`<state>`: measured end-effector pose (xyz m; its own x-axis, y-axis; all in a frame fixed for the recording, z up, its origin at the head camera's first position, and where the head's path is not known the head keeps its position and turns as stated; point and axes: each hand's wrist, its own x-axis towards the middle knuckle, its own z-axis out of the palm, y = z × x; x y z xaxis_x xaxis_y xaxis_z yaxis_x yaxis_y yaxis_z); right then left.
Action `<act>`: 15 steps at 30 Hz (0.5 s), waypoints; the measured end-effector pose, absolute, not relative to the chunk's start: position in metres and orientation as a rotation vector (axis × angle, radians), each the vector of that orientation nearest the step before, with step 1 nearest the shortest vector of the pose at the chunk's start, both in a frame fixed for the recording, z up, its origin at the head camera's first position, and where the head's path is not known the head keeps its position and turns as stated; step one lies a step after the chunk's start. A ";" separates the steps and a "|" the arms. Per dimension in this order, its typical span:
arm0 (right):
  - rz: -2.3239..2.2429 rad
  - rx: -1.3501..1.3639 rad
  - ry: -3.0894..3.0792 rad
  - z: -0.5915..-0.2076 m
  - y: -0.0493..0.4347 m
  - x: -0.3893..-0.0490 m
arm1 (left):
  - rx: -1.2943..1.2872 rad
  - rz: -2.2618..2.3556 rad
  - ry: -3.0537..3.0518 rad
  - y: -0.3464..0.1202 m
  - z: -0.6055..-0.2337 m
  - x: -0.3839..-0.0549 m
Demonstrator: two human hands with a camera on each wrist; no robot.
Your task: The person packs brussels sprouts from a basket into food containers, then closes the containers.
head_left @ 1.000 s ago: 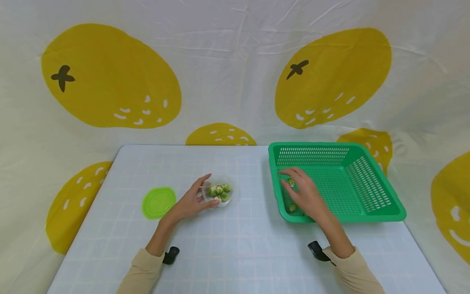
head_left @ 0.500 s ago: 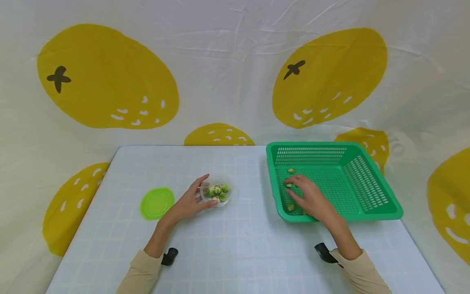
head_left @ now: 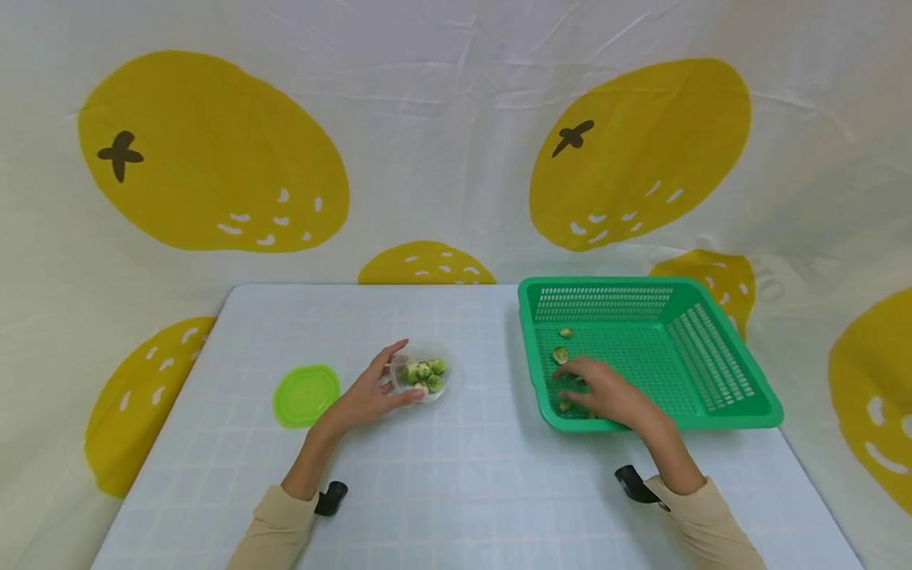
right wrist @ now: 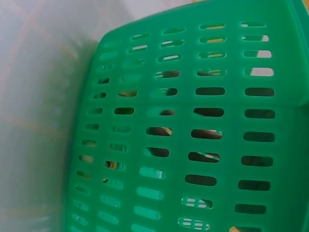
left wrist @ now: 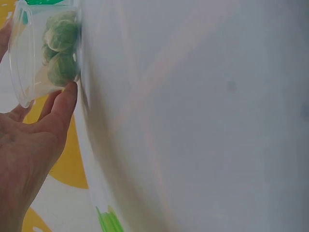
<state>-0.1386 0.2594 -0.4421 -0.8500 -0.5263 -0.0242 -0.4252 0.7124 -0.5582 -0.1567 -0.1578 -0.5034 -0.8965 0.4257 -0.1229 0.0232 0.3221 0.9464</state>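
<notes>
Counted one basket (head_left: 641, 368), one tub (head_left: 422, 351), one lid (head_left: 306, 396) and one surface (head_left: 456, 491). Logged at least five sprouts (head_left: 424, 370) in the tub and at least three in the basket; unable to fix exact totals. Tallied two hands, left hand (head_left: 369, 394) and right hand (head_left: 609, 393), two sleeves (head_left: 274, 522) and six yellow fruit prints (head_left: 214, 150).

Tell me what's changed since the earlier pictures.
The right hand has moved toward the near side of the basket, leaving two sprouts that it had partly or wholly covered in plain view. Whether it gripped or released any is unclear. The left hand still holds the cup, and basket and lid haven't moved.
</notes>
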 end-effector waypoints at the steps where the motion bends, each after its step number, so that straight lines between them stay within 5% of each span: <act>1: -0.819 -0.757 2.708 -0.442 0.259 -0.139 | 0.402 1.600 2.242 -0.158 -0.504 -0.157; 15: -0.821 -0.633 2.464 -0.440 0.259 -0.145 | 0.397 1.583 2.258 -0.159 -0.504 -0.156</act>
<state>-0.1448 0.2594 -0.4399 -0.7861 -0.5517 -0.2787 -0.2743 0.7155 -0.6425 -0.1563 -0.1589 -0.5041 -0.8983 0.4212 -0.1253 0.0259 0.3354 0.9417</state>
